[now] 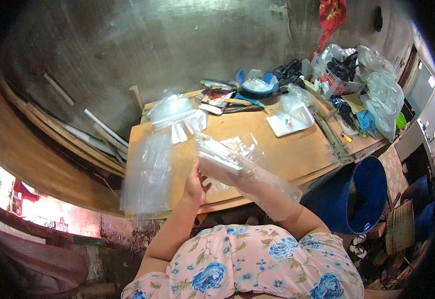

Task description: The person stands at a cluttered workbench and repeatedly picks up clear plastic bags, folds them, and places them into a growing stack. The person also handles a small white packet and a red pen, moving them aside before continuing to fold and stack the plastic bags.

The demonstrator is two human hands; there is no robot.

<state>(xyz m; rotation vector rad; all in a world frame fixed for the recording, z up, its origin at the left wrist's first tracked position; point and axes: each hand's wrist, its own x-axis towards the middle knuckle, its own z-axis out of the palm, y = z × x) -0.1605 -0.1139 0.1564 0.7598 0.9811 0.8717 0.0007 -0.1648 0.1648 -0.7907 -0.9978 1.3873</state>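
Note:
A long clear plastic bag (282,192) covers my right hand (230,167) and most of that forearm, like a sleeve. Whitish material shows through the plastic near the hand, and glare hides the fingers there. My left hand (194,185) is closed at the bag's near left side, thumb up, fingers curled around the plastic. Beneath and behind both hands, small white strips and loose clear plastic (250,149) lie on the wooden table (277,159). Flat clear plastic bags (147,172) spread over the table's left end.
Stacked clear packs (171,112) lie at the back left. A blue basket (257,84) stands at the back, and a white pad (290,122) lies to its right. Bags fill a crate (334,82) at the far right. A blue barrel (359,197) stands beside the table.

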